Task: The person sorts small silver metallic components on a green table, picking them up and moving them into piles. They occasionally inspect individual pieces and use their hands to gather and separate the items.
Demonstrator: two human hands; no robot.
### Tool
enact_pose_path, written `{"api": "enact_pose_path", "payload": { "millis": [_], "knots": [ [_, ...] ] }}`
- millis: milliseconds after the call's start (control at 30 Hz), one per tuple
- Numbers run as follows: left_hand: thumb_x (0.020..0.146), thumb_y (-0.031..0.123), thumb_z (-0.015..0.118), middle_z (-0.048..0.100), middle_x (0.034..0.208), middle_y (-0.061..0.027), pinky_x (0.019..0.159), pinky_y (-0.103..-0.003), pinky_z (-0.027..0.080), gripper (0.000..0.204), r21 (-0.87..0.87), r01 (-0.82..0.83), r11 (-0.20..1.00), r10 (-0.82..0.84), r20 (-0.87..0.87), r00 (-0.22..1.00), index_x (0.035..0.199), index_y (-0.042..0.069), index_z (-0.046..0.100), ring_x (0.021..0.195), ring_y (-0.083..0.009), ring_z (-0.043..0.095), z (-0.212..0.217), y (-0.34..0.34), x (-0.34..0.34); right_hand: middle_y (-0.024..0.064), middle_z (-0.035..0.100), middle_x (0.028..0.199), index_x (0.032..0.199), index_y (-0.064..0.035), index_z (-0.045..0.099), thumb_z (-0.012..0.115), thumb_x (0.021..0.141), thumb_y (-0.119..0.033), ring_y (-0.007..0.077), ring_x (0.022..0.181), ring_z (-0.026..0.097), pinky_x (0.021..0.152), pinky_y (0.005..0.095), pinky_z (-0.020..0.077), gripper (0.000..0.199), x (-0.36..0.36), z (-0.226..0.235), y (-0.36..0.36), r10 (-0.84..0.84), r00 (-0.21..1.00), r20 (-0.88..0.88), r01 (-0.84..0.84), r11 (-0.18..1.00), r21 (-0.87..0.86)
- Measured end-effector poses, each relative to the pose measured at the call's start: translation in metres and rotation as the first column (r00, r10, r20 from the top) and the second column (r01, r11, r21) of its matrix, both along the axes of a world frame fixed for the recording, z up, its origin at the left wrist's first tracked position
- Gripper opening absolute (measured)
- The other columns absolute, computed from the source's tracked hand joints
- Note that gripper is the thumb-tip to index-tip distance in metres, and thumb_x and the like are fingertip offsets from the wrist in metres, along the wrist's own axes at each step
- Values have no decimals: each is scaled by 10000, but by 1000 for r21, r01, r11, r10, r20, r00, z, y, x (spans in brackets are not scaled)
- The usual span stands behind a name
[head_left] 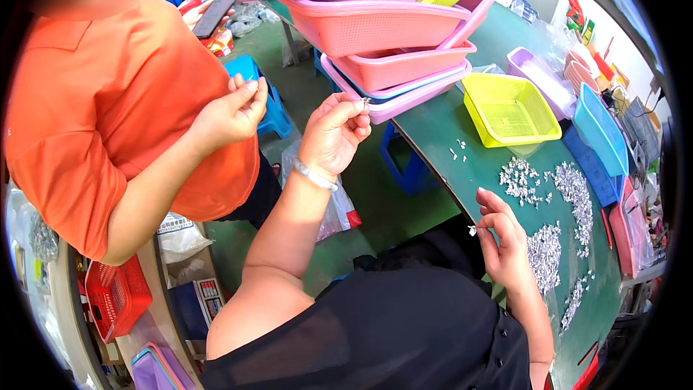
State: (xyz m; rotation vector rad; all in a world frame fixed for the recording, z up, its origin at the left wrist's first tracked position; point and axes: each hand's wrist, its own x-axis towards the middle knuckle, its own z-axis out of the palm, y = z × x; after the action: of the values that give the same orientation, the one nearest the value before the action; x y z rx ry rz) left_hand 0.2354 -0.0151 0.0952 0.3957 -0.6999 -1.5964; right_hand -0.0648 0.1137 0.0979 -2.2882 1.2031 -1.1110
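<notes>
A stack of pink and lilac mesh baskets point(375, 29) fills the upper middle of the frame, tilted and nested; what lies inside them cannot be seen from this angle. Just right of the stack, a yellow mesh basket point(509, 108) sits on the green table point(440, 130) and looks bare inside, and further right a blue tray point(599, 130) stands against the table's far edge, its contents not clear. Heaps of small silvery metal parts point(556, 217) lie loose on the table at right of centre, not in any container. The left hand point(333, 133) is raised at centre frame, fingers closed in a narrow pinch on a tiny metal piece point(366, 101) held at the fingertips; it is too small to tell its long axis or which way it points. The right hand point(505, 242) hovers at the table's near edge, lower right, thumb and forefinger pinched on another small silvery part point(473, 230), likewise too small to read. At upper left, a person in an orange shirt point(108, 101) holds a hand point(231, 115) up near the chest, fingers curled together.
</notes>
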Motion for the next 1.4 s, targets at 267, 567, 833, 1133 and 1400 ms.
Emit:
{"api": "enact_pose_path", "payload": {
  "millis": [267, 567, 833, 1133, 1400],
  "knots": [
    [882, 34, 584, 605, 874, -85, 643, -264, 472, 63, -32, 26, 999, -26, -20, 999, 929, 73, 597, 697, -128, 571, 1, -2, 3, 232, 539, 1277, 863, 14, 539, 579, 810, 90, 348, 1019, 628, 884, 355, 507, 101, -1, 0, 1, 11, 1000, 18, -11, 1000, 4],
    [853, 17, 613, 626, 789, -56, 610, -262, 467, 89, 12, -3, 1000, 3, -14, 1000, 883, 83, 562, 667, -134, 592, 8, 2, -2, 236, 538, 1277, 864, 17, 538, 577, 809, 94, 345, 1024, 629, 882, 355, 506, 102, -3, -2, 2, 8, 1000, 26, -8, 1000, 12],
    [855, 17, 614, 628, 792, -54, 602, -257, 464, 90, 2, -2, 1000, 2, -9, 1000, 883, 85, 561, 666, -130, 594, 9, 3, -5, 236, 542, 1271, 863, 16, 537, 577, 807, 96, 346, 1013, 634, 871, 352, 508, 106, -4, -1, 3, 4, 1000, 31, -4, 1000, 5],
    [864, 30, 593, 613, 865, -85, 629, -265, 466, 73, -18, 31, 999, -31, 20, 999, 913, 82, 576, 692, -131, 576, 5, 3, -8, 241, 544, 1261, 858, 15, 537, 577, 805, 98, 356, 1024, 629, 872, 357, 510, 106, -4, -4, 6, -13, 999, 44, 13, 1000, -5],
    [849, -12, 605, 618, 775, -55, 590, -265, 458, 88, 6, 24, 1000, -24, 34, 999, 882, 63, 573, 663, -147, 594, 12, 1, -17, 238, 574, 1207, 846, 0, 526, 574, 801, 91, 371, 1091, 594, 916, 384, 473, 112, -12, -7, 4, -61, 995, 79, 65, 996, -55]
  ]
}}
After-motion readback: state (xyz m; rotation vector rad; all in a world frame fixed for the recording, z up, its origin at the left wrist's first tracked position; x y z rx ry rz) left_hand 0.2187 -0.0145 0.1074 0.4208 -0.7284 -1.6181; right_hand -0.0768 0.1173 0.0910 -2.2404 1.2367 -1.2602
